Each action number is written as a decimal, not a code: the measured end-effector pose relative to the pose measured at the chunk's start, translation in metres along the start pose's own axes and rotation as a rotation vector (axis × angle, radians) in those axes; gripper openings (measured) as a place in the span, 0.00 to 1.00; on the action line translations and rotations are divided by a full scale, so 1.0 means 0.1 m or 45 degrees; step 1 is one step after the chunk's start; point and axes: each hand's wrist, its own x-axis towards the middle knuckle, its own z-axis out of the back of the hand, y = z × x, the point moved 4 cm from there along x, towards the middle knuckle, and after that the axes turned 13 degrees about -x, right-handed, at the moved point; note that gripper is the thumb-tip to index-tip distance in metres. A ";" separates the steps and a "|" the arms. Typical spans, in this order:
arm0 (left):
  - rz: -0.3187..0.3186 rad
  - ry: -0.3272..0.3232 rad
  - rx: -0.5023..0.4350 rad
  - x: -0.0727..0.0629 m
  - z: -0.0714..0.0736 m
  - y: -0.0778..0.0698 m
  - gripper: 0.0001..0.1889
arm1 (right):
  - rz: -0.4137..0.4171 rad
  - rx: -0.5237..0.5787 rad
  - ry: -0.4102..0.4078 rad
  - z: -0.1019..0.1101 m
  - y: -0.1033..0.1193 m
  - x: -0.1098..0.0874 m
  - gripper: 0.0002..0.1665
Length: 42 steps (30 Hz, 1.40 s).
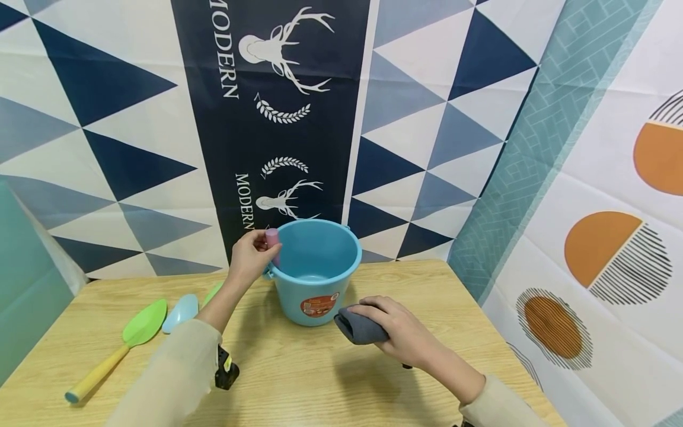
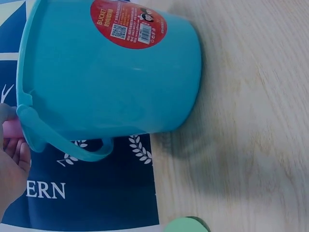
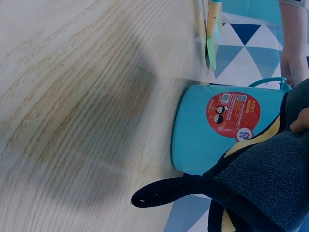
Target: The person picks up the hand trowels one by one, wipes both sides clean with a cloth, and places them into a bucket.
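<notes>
A light-blue bucket [image 1: 296,296] with a red label stands upright at the back of the table. At its left rim my left hand [image 1: 249,260] pinches a pink cylindrical piece [image 1: 272,238]; whether it is a handle of something longer cannot be told. In the left wrist view, the bucket's handle [image 2: 72,147] hangs down its side. My right hand [image 1: 397,329] grips a folded dark-grey cloth [image 1: 358,327] above the table, in front and to the right of the bucket. A black loop [image 3: 166,191] hangs from the cloth's dark edging in the right wrist view.
On the wooden table [image 1: 288,379], a green scoop [image 1: 146,323] with a yellow handle lies at the left. A light-blue scoop-shaped piece [image 1: 181,311] and a green piece [image 1: 212,293] lie near it, partly behind my left arm. A patterned wall covering [image 1: 277,136] rises behind the table.
</notes>
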 end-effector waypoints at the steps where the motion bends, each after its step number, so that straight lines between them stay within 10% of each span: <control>1: 0.006 -0.001 0.005 0.00 0.00 0.01 0.21 | -0.003 0.002 0.002 0.00 0.00 0.00 0.36; 42: -0.012 0.033 0.109 0.01 -0.03 0.08 0.21 | 0.039 -0.042 -0.015 -0.06 0.00 -0.02 0.35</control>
